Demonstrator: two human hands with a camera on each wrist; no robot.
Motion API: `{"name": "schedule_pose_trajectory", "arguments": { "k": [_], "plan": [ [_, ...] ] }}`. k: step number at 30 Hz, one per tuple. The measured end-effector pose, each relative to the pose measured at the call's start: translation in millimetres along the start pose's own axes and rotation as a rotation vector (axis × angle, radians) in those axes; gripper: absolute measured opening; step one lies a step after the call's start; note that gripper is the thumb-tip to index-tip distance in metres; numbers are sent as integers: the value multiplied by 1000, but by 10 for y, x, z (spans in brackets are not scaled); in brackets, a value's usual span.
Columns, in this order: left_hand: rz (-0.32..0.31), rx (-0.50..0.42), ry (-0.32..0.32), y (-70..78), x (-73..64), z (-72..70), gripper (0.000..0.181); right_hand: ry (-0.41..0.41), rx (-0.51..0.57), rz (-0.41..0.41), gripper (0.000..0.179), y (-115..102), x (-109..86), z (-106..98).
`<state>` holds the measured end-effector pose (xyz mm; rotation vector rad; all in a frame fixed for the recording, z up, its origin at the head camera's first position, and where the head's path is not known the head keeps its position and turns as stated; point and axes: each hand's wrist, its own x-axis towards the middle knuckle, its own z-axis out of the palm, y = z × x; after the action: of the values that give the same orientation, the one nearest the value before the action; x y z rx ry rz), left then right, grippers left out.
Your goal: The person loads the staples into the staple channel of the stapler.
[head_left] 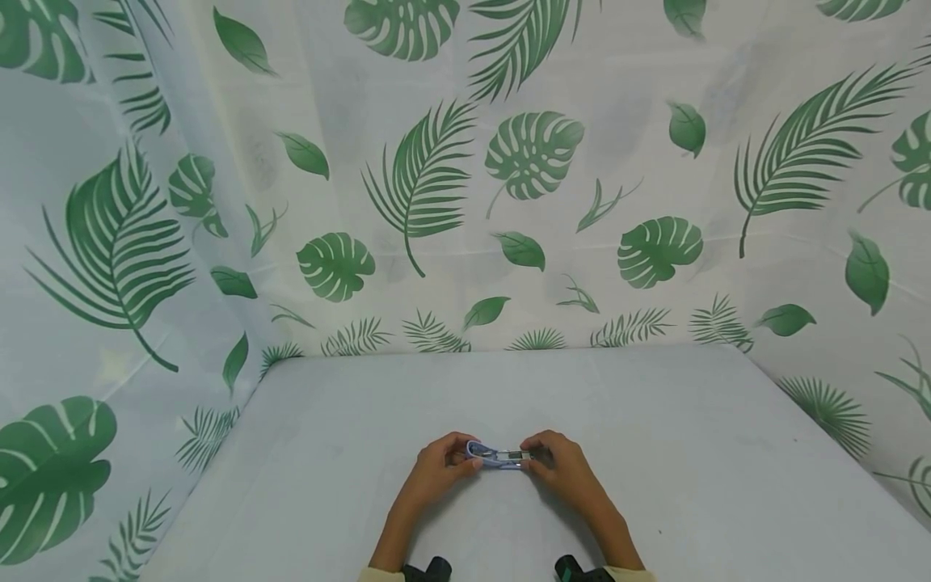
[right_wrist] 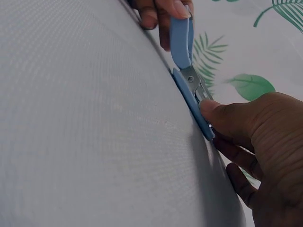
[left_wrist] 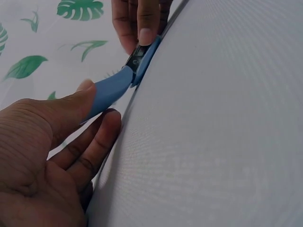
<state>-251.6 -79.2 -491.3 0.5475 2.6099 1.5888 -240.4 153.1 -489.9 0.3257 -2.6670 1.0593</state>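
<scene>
A small blue stapler (head_left: 502,459) with a metal middle lies crosswise between both hands, low over the white table. My left hand (head_left: 435,471) pinches its blue handle (left_wrist: 110,90), thumb on one side and fingers on the other. At the opposite end, my right hand (head_left: 570,469) grips the metal part and blue base (right_wrist: 193,105) between thumb and fingers. The handle is swung up at an angle from the base, and a round rivet shows at the joint in the right wrist view. The fingers hide the tip at the right.
A white-covered table (head_left: 327,428) spreads around the hands. Behind it and at both sides hangs a white curtain (head_left: 451,307) printed with green leaves. Black wrist straps (head_left: 429,570) and pale sleeves show at the bottom edge.
</scene>
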Motion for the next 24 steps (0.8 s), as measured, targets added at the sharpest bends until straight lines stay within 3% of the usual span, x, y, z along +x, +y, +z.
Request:
{"name": "schedule_pose_trajectory", "arguments": {
  "k": [7, 13, 15, 20, 24],
  "plan": [
    [-3, -73, -19, -11, 7, -11, 36, -2, 5, -6, 20, 33, -7, 2],
    [-63, -206, -47, -10, -9, -32, 38, 7, 9, -17, 20, 50, -28, 11],
    [-72, -212, -44, -6, -17, -36, 39, 9, 6, -25, 20, 55, -34, 15],
    [-32, -229, -56, 13, -7, -34, 36, 0, -17, -37, 19, 67, -17, 28],
    [-15, -348, -104, 27, 33, -5, 33, 1, -22, -45, 18, 66, 7, 33]
  ]
}}
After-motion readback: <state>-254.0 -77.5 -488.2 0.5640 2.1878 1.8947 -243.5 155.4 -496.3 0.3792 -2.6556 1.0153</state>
